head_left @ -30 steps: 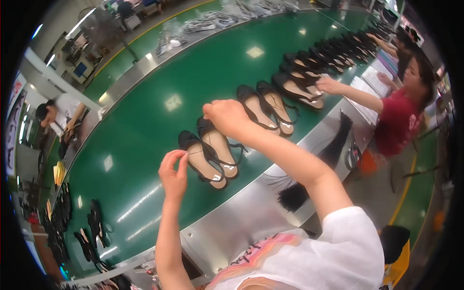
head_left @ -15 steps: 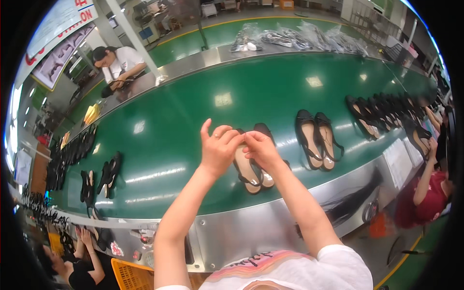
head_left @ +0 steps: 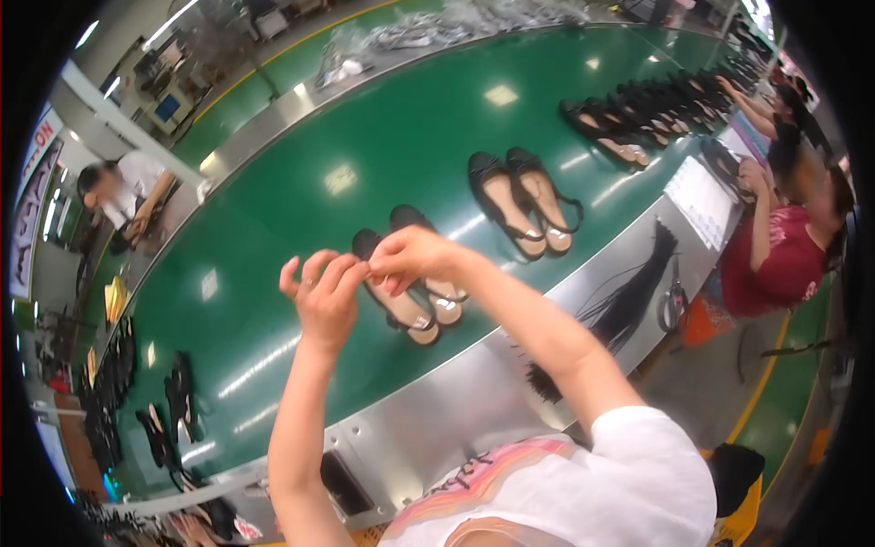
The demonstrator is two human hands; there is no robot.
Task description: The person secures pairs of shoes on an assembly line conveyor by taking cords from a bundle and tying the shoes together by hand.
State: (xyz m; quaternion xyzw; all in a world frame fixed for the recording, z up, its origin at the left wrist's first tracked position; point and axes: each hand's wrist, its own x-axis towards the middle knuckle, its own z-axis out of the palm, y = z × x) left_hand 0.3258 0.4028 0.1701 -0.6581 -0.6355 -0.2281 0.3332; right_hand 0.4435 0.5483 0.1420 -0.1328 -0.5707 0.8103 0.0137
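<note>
My left hand (head_left: pixel 326 296) and my right hand (head_left: pixel 412 257) meet fingertip to fingertip above the green work surface (head_left: pixel 273 273). Thumb and forefinger are pinched on each hand; whatever lies between them is too small to make out. The left hand's other fingers are raised and bent. Just beyond and under the right hand lies a pair of black slingback flats (head_left: pixel 417 321) with beige insoles, partly hidden by that hand. A second such pair (head_left: pixel 499 196) with small bows lies to the right, untouched.
On the metal ledge (head_left: pixel 415 424) lie a bundle of black cords (head_left: pixel 638 287) and scissors (head_left: pixel 674 305). Rows of black shoes (head_left: pixel 629 114) run along the far right; more shoes (head_left: pixel 178 392) lie left. A co-worker in red (head_left: pixel 775 260) sits right, another person (head_left: pixel 132 196) far left.
The whole view has swung and tilted, bringing the cords and scissors on the right more fully into sight. My hands stay pinched together above the same pair of flats.
</note>
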